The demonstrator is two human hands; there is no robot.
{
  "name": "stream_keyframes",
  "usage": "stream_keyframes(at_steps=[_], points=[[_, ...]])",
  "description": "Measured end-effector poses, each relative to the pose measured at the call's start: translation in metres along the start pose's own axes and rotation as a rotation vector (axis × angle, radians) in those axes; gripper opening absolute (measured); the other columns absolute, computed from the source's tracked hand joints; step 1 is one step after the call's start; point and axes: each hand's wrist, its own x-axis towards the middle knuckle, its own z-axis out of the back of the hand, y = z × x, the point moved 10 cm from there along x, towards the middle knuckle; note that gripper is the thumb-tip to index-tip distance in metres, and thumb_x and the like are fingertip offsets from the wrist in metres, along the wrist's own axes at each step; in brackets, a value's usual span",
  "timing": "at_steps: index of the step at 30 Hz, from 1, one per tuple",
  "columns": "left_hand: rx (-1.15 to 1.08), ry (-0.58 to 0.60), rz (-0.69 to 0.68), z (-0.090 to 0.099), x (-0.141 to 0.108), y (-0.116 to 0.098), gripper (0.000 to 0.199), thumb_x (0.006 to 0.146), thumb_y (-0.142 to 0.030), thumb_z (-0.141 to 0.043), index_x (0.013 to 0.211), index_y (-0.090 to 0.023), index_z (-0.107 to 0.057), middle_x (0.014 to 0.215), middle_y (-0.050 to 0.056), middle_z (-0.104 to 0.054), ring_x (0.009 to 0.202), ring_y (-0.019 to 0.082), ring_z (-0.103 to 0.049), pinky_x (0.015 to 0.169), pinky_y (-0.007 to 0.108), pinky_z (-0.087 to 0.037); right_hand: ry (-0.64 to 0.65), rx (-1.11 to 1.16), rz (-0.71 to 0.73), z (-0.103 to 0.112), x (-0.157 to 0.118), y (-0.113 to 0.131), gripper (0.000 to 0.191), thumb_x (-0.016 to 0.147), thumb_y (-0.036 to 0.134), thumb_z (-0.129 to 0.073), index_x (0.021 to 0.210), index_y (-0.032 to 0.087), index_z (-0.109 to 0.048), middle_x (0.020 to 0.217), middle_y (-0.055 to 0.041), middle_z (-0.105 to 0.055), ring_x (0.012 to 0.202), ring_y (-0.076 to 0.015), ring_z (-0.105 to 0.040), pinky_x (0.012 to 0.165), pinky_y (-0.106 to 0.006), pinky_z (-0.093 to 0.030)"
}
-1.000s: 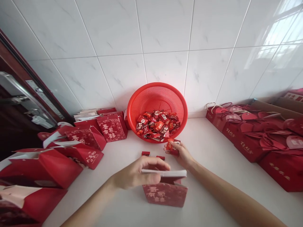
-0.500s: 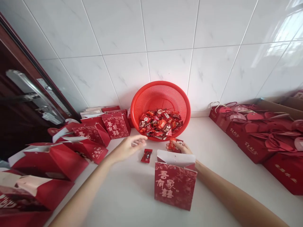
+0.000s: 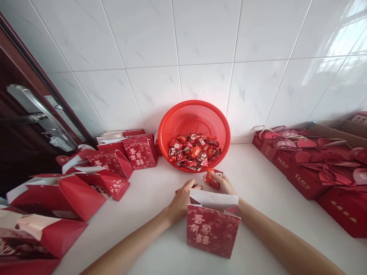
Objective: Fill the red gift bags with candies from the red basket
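My right hand [image 3: 226, 186] is closed around red wrapped candies [image 3: 213, 179] just in front of the red plastic basket. A red gift box [image 3: 213, 231] with white lettering stands upright before me, its top flaps raised and apart. Behind the box's left edge is my left hand [image 3: 181, 200], fingers curled; what they hold, if anything, is hidden. A sliver of a dark red wrapped candy [image 3: 177, 190] shows beside that hand. The basket [image 3: 195, 105] leans tilted against the wall, with many wrapped candies [image 3: 196, 151] inside.
Several red gift boxes [image 3: 140, 152] with raised flaps line the left side. Rows of red boxes with handles and ribbons [image 3: 298, 173] stand at the right, near a cardboard carton [image 3: 329, 130]. A dark door with a metal handle [image 3: 31, 114] is at the far left.
My left hand has moved right and toward me, over the loose candy, and its fingers have curled. My right hand still holds its candies, nearly in place.
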Motion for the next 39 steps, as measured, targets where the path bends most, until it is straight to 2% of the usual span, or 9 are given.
stream_keyframes(at_steps=[4,9,13,16,19,24,27,34,39], points=[[-0.019,-0.041,-0.040,0.015,-0.002,-0.003,0.024,0.076,-0.036,-0.068,0.092,-0.018,-0.071,0.093,0.006,-0.058,0.067,0.018,-0.056,0.065,0.032,-0.048,-0.014,-0.001,-0.001,0.001,0.002,-0.002,0.048,0.051,0.052,-0.096,0.074,0.016,-0.073,0.077,-0.0065,-0.074,0.072,-0.0191,-0.068,0.073,-0.030,-0.056],[-0.247,-0.417,0.003,0.091,0.011,-0.013,0.019,0.071,-0.026,-0.066,0.086,-0.019,-0.076,0.082,0.003,-0.064,0.062,0.014,-0.054,0.062,0.029,-0.046,0.000,0.039,0.032,0.000,0.007,-0.004,0.047,0.054,0.051,-0.095,0.078,0.016,-0.073,0.076,-0.0077,-0.074,0.070,-0.0197,-0.068,0.069,-0.031,-0.055],[-0.825,-0.637,0.114,0.154,0.053,-0.008,0.017,0.056,-0.022,-0.073,0.073,-0.016,-0.074,0.077,0.001,-0.067,0.058,0.010,-0.050,0.052,0.022,-0.038,0.025,0.019,0.032,-0.002,0.007,-0.004,0.045,0.056,0.051,-0.094,0.077,0.017,-0.073,0.075,-0.0066,-0.074,0.071,-0.0191,-0.068,0.071,-0.030,-0.055],[-0.956,-0.649,0.134,0.184,0.095,-0.009,0.013,0.062,-0.024,-0.066,0.071,-0.015,-0.069,0.066,-0.001,-0.060,0.045,0.005,-0.035,0.043,0.021,-0.025,0.026,0.009,0.026,-0.001,0.007,-0.003,0.045,0.056,0.051,-0.094,0.075,0.016,-0.073,0.074,-0.0061,-0.074,0.068,-0.0179,-0.067,0.070,-0.030,-0.054],[-1.015,-0.686,0.149,0.199,0.123,-0.001,0.006,0.068,-0.022,-0.065,0.070,-0.015,-0.064,0.062,-0.003,-0.056,0.042,0.004,-0.034,0.042,0.021,-0.024,0.021,0.008,0.019,-0.001,0.008,-0.005,0.048,0.051,0.053,-0.095,0.073,0.015,-0.073,0.073,-0.0065,-0.074,0.065,-0.0171,-0.066,0.068,-0.029,-0.054],[-1.079,-0.785,0.187,0.204,0.138,0.020,0.015,0.068,-0.007,-0.071,0.077,-0.017,-0.066,0.071,-0.003,-0.064,0.052,0.004,-0.050,0.049,0.018,-0.033,0.020,0.049,0.041,-0.005,0.011,-0.005,0.053,0.047,0.056,-0.095,0.071,0.016,-0.072,0.069,-0.0061,-0.072,0.065,-0.0166,-0.065,0.066,-0.028,-0.053],[-1.135,-0.766,0.184,0.198,0.136,0.021,0.020,0.069,-0.003,-0.071,0.082,-0.018,-0.067,0.076,-0.002,-0.068,0.065,0.007,-0.062,0.057,0.017,-0.040,0.035,0.069,0.047,-0.008,0.011,-0.005,0.050,0.050,0.055,-0.095,0.073,0.015,-0.073,0.072,-0.0076,-0.073,0.068,-0.0177,-0.067,0.067,-0.028,-0.053],[-1.259,-0.566,0.146,0.166,0.117,0.003,0.016,0.074,-0.003,-0.067,0.077,-0.017,-0.062,0.079,0.002,-0.072,0.086,0.015,-0.072,0.075,0.022,-0.053,0.055,0.109,0.023,-0.008,0.011,-0.007,0.049,0.049,0.051,-0.097,0.073,0.015,-0.074,0.070,-0.0066,-0.072,0.067,-0.0178,-0.067,0.068,-0.028,-0.055],[-1.258,-0.379,0.046,0.131,0.092,-0.015,0.039,0.063,0.001,-0.074,0.097,-0.017,-0.067,0.090,0.004,-0.076,0.083,0.016,-0.071,0.075,0.025,-0.055,0.060,0.116,0.014,-0.008,0.012,-0.008,0.050,0.052,0.052,-0.097,0.074,0.012,-0.075,0.077,-0.0095,-0.075,0.071,-0.0175,-0.068,0.071,-0.027,-0.056]])
